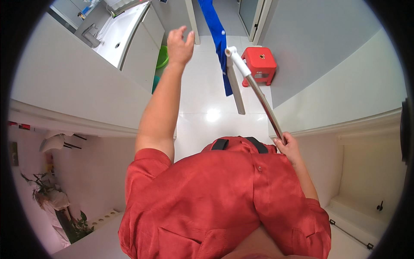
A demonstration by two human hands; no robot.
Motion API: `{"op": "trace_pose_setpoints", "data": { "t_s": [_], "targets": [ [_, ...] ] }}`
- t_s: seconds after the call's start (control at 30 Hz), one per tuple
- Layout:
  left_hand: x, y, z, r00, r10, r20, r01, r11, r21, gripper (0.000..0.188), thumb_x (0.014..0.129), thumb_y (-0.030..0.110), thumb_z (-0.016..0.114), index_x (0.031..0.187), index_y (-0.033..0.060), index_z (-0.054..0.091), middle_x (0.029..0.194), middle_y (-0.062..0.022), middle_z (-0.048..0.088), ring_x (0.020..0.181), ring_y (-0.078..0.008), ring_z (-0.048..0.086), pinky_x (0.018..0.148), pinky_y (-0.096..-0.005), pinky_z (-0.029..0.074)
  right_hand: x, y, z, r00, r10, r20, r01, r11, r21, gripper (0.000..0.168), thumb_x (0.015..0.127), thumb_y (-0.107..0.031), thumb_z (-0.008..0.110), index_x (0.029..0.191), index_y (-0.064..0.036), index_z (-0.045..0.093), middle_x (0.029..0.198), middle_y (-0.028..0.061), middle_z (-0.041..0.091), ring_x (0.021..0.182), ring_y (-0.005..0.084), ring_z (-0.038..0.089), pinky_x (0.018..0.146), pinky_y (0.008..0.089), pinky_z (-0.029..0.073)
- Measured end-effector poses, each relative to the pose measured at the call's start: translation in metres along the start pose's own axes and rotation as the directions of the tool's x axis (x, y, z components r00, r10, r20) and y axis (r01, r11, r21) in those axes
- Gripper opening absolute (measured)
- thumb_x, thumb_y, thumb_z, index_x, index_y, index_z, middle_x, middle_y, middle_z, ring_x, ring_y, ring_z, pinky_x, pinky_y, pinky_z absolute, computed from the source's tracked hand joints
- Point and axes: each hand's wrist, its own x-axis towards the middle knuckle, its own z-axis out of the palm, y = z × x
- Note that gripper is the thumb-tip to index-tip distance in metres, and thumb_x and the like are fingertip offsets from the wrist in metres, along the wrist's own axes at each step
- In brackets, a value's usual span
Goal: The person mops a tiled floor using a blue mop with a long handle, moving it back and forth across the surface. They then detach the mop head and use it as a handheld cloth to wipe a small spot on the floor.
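Observation:
My right hand (289,147) grips the metal pole (265,103) of a flat mop near my waist. The pole slants up and away to a white plastic joint (239,61). Behind the joint, the narrow mop plate (236,89) is lifted and seen nearly edge-on. A blue cloth mop pad (213,22) with small white spots lies along the plate and runs past it to the top edge of the view; how it is attached is hidden. Stretched out to the left of the pad, my left hand (181,45) is apart from it, fingers spread and holding nothing.
A red plastic stool (258,60) stands by the right wall. On the left are a white washbasin (119,27), its tap (90,35) and a cabinet (142,45), with a green plastic basin (163,58) beside it. White floor tiles (200,100) lead to a doorway.

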Motion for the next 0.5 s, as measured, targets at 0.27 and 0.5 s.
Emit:
{"op": "trace_pose_setpoints", "data": {
  "t_s": [0.27,0.5],
  "targets": [
    [0.074,-0.006,-0.020,0.949,0.198,0.247,-0.282,0.882,0.377,0.045,0.080,0.030,0.059,0.120,0.0115,0.052,0.118,-0.0121,0.051,0.109,-0.0304,0.048,0.088,-0.0392,0.041,-0.022,0.056,-0.008,1.000,-0.020,-0.017,0.017,0.987,-0.159,0.024,0.074,-0.021,0.070,0.085,-0.002,0.058,0.068,0.0078,0.055,0.063,0.0138,0.052,0.059,0.0271,0.042],
    [0.083,-0.032,-0.032,0.653,-0.141,0.744,-0.043,0.974,0.223,0.023,0.086,0.019,0.050,0.104,0.0053,0.058,0.094,-0.0093,0.061,0.087,-0.0205,0.057,0.079,-0.0295,0.044,-0.038,0.070,-0.018,0.998,-0.064,-0.025,0.063,0.997,-0.040,0.018,0.073,-0.014,0.068,0.085,-0.003,0.059,0.068,0.0074,0.057,0.064,0.0136,0.053,0.060,0.0265,0.043]
  ]
}}
